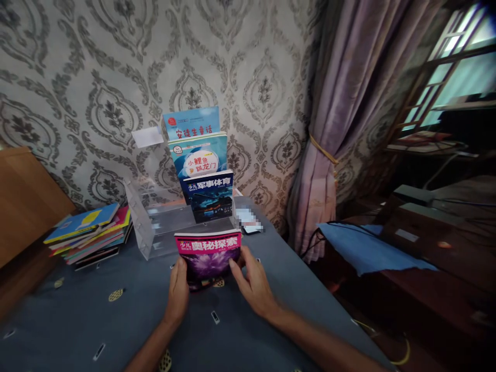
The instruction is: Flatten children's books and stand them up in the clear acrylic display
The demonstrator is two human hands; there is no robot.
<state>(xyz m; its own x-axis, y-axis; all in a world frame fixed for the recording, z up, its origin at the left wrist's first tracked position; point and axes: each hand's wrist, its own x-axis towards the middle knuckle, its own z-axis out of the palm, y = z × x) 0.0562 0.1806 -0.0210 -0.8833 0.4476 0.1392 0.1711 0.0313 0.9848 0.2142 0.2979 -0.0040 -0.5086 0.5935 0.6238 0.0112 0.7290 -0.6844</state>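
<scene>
Between my two hands is a magenta and purple book (211, 262) with white Chinese lettering on its cover, tilted in front of a clear stepped rack. My left hand (178, 289) grips its left edge. At the right edge my right hand (252, 281) holds on, thumb on the cover and other fingers behind. Behind it, the clear acrylic display rack (141, 225) carries a dark blue book (211, 199), a teal book (201, 157) and a light blue book (194, 121), stepped upward on its right side. The rack's left part shows bare transparent tiers.
Left of the rack lies a stack of colourful books (91, 230). A phone-like flat object (250, 222), partly pixelated, is to the right. A dark cloth (135, 330) covers the table, whose right edge borders a tied curtain (329, 139). Patterned wallpaper (263, 93) rises behind.
</scene>
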